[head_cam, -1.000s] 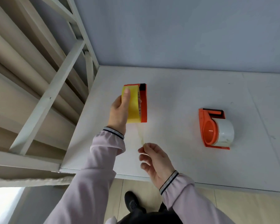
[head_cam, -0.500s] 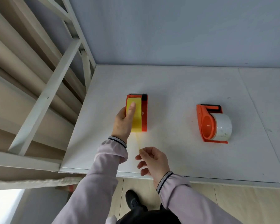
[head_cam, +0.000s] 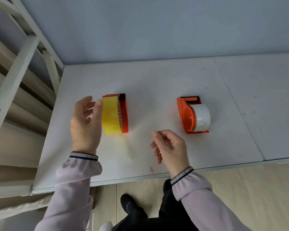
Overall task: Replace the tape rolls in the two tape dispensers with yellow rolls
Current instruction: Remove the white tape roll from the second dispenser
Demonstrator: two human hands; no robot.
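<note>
First dispenser loaded, second one waiting.

My left hand (head_cam: 86, 124) is spread loose, thumb just brushing the yellow tape roll (head_cam: 110, 117) seated in the left orange dispenser (head_cam: 123, 114); my right hand (head_cam: 169, 148) hovers half-curled, holding nothing I can see. I judge the white tape roll (head_cam: 202, 117) in the right dispenser (head_cam: 187, 117) must come out next.

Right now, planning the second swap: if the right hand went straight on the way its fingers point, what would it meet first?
The right hand points up-left; bare white tabletop lies ahead, perhaps then the orange dispenser with the yellow roll. Depth unclear.
</note>
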